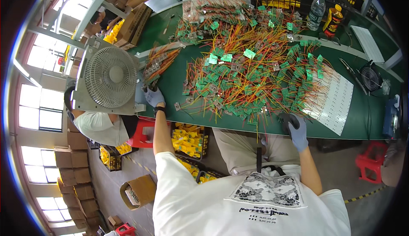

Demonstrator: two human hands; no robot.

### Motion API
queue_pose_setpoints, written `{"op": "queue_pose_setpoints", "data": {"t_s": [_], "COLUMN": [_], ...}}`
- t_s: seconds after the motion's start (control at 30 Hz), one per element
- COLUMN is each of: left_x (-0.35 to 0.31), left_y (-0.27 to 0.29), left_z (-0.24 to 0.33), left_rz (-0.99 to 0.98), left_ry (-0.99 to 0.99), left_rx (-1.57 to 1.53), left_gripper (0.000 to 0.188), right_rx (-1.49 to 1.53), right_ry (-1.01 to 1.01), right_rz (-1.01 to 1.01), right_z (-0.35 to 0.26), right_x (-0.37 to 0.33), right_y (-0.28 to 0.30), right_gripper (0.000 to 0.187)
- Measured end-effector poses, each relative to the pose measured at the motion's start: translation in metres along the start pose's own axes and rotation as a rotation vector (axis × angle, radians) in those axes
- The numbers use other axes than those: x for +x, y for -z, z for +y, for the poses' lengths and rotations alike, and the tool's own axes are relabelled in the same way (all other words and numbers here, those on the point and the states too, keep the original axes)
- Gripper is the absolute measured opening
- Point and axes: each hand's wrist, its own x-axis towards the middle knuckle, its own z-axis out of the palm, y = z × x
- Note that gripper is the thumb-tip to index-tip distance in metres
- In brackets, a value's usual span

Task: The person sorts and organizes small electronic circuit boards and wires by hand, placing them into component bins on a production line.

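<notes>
A large tangled heap of small green circuit boards with red, orange and yellow wires (238, 78) covers the middle of the green table (170, 104). My left hand (154, 97), in a grey glove with dark fingertips, is at the near end of a separate bundle of wired circuit boards (159, 63), its fingers closed on that end. At the table's near edge, right of centre, my right hand (297, 133) has a similar glove. Its dark fingers curl beside the heap's lower right part; what they hold, if anything, is hidden.
A round fan (111, 76) stands left of my left hand, with another person (100, 125) beyond it. Right of the heap lie a white perforated sheet (334, 104), tweezers (353, 74) and a small black fan (370, 77). Two bottles (316, 12) stand behind. Crates of yellow parts (187, 140) sit below.
</notes>
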Motion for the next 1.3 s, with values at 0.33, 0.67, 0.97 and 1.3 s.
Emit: {"op": "queue_pose_setpoints", "data": {"t_s": [0.33, 0.67, 0.97, 1.3], "left_x": [-0.026, -0.051, -0.170, -0.288], "left_y": [0.028, 0.076, 0.174, 0.210], "left_z": [0.033, 0.052, 0.151, 0.213], "left_rz": [0.038, 0.049, 0.155, -0.206], "left_ry": [-0.069, 0.098, -0.262, -1.016], "left_rx": [0.020, -0.678, -0.777, -0.666], "left_gripper": [0.037, 0.025, 0.028, 0.043], "right_rx": [0.162, 0.168, -0.086, 0.698], "right_ry": [-0.031, 0.032, 0.381, -0.248], "right_rz": [0.024, -0.021, 0.063, -0.215], "right_z": [-0.003, 0.007, -0.036, -0.103], "right_x": [0.004, 0.009, -0.004, 0.004], "right_y": [-0.004, -0.005, -0.013, -0.061], "right_gripper": [0.037, 0.035, 0.031, 0.027]}}
